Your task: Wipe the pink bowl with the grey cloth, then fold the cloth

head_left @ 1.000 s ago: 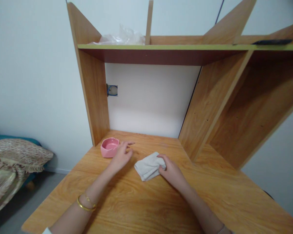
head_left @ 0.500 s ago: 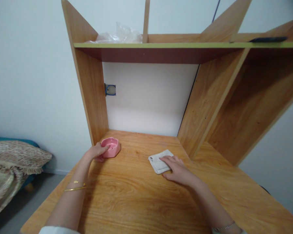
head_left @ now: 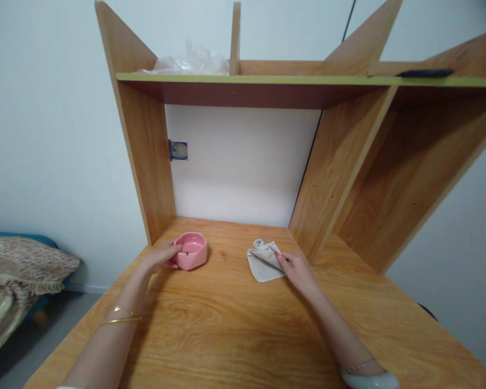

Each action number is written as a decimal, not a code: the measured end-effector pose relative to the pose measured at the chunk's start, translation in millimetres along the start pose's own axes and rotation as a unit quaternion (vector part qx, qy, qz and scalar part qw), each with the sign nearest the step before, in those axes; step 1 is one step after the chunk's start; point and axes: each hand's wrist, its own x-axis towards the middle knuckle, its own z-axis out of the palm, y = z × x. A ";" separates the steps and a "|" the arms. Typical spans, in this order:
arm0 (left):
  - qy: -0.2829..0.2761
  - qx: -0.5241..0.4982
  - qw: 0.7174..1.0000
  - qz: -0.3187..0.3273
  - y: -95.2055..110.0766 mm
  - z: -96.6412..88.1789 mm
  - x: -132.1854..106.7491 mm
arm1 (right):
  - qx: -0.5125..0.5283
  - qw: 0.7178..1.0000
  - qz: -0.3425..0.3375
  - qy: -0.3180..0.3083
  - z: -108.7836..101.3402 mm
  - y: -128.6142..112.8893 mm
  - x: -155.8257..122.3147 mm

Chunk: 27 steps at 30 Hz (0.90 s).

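Note:
At the left of the wooden desk (head_left: 210,324), my left hand (head_left: 164,255) grips the near-left rim of a pink angular ashtray (head_left: 193,258), thumb over the edge. The ashtray looks slightly tilted; whether its base touches the desk I cannot tell. To the right, my right hand (head_left: 295,268) pinches a light grey cloth (head_left: 264,263) by its right side between thumb and fingers. The cloth is partly lifted and folded, with one corner curled at the back. Some fingers of each hand are hidden.
A shelf (head_left: 275,81) spans above the desk, with a crumpled clear plastic bag (head_left: 192,60) and a dark flat object (head_left: 425,73) on it. Upright wooden panels (head_left: 146,162) stand at both sides. An open socket box (head_left: 179,151) shows behind. A blanket-covered bed (head_left: 20,270) is at the left.
My left hand has shifted the ashtray slightly right and tipped it. My right hand, earlier lying flat on the folded cloth, now pinches and lifts it. The view has turned slightly.

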 end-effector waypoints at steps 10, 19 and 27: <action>-0.119 -0.242 0.963 0.011 -5.2 82.4 -1.0 | 0.049 0.992 0.056 0.105 -2.0 2.3 -0.7; -0.069 -0.143 0.986 0.052 -22.6 118.0 -1.2 | -0.070 0.891 0.025 0.448 -63.0 7.1 -9.9; -0.070 -0.056 0.994 0.070 -21.9 120.5 -7.2 | -0.098 0.926 -0.106 0.348 -45.5 -20.2 -11.4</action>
